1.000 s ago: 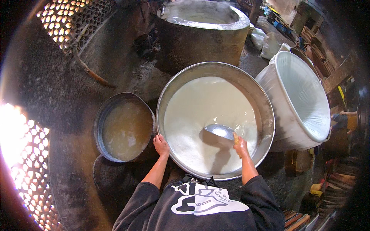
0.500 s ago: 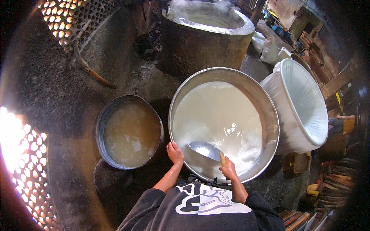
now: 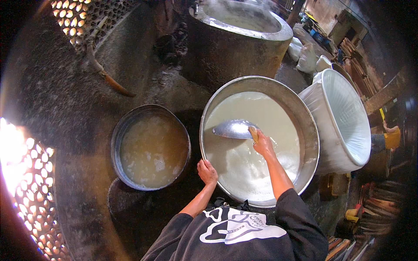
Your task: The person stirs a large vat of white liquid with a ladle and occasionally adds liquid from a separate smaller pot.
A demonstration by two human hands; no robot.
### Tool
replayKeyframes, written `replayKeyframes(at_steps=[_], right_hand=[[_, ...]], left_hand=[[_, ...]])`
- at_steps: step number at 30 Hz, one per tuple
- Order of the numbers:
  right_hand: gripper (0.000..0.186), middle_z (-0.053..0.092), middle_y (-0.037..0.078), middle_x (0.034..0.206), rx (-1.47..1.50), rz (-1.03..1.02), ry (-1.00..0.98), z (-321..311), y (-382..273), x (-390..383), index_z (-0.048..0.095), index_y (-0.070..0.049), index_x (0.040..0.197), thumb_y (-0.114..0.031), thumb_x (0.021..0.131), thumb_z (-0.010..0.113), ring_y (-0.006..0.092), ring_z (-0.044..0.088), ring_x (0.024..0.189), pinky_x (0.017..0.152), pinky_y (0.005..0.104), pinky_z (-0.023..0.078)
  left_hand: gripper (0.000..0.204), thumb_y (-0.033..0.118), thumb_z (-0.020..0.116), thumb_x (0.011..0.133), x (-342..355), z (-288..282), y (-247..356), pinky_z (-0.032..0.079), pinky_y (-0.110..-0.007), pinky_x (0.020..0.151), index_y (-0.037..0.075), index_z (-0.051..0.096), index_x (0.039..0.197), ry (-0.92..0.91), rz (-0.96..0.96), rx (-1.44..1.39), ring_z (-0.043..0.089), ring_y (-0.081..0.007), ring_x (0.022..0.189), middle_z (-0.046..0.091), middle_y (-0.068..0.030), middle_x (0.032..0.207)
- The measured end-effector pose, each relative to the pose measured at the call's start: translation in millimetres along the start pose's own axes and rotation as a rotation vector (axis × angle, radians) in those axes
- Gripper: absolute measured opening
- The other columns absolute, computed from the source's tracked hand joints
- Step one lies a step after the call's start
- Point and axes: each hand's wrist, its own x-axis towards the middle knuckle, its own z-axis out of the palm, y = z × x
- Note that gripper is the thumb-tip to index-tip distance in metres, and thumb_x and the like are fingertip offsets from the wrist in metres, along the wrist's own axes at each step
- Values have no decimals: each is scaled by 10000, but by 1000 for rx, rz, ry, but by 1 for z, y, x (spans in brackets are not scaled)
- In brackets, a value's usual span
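A wide metal vat (image 3: 310, 126) holds milky white liquid (image 3: 252, 102), with foam toward its near side. My right hand (image 3: 264, 143) reaches over the vat, closed round the short wooden handle of a large metal scoop (image 3: 235, 129). The scoop's broad rounded bowl points left and lies tilted at the liquid's surface; whether liquid is in it I cannot tell. My left hand (image 3: 207, 172) grips the vat's rim at the near left. Just left of it stands a smaller round tub (image 3: 114, 152) of cloudy brownish liquid.
Behind the vat is a big steaming round cauldron (image 3: 237, 54) with a pale rim. To the right, a tall container lined with white cloth (image 3: 324, 126) leans close to the vat. Stacked wood (image 3: 381, 204) lies at the right, near a person in yellow (image 3: 392, 137). A curved pipe (image 3: 104, 76) is far left.
My right hand has carried the scoop away from me, from the vat's near side toward its middle. My left hand stays on the rim. The view has shifted slightly.
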Motion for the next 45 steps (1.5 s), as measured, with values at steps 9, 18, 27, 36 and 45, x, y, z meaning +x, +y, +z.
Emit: replayKeyframes(at_steps=[9, 18, 27, 36, 45], right_hand=[[376, 641, 233, 987, -54, 87, -209, 53, 70, -37, 556, -25, 1069, -99, 706, 621, 420, 612, 930, 820, 488, 501], [376, 636, 243, 965, -12, 192, -195, 59, 165, -135, 547, -14, 1061, -92, 699, 615, 420, 616, 904, 803, 502, 500], [529, 642, 243, 969, -1, 248, -264, -65, 219, -214, 530, -68, 1183, -73, 661, 617, 429, 607, 937, 813, 484, 491], [565, 645, 241, 823, 173, 108, 190, -146, 249, -165, 538, -76, 1236, 8, 678, 556, 392, 645, 721, 610, 427, 517], [420, 624, 184, 698, 286, 247, 136, -7, 282, -78, 564, -42, 1084, -55, 665, 580, 279, 617, 520, 468, 402, 494]], left_hand=[[323, 295, 425, 939, 1, 6, -9, 412, -507, 811, 3, 532, 1028, 34, 17, 81, 524, -396, 973, 555, -200, 1023], [371, 327, 405, 953, 3, 7, -12, 415, -503, 814, 2, 550, 1060, 46, 28, 133, 528, -400, 980, 558, -212, 1026], [412, 318, 385, 964, 3, 4, -14, 398, -475, 869, -43, 556, 1064, 17, 36, 128, 516, -409, 987, 555, -237, 1018], [420, 314, 373, 962, 6, 3, -15, 389, -475, 872, -57, 558, 1029, 48, 65, 154, 507, -418, 973, 548, -245, 1003], [405, 328, 375, 963, 6, 3, -7, 392, -481, 867, -28, 553, 1037, -2, 35, 158, 509, -409, 986, 546, -225, 1021]])
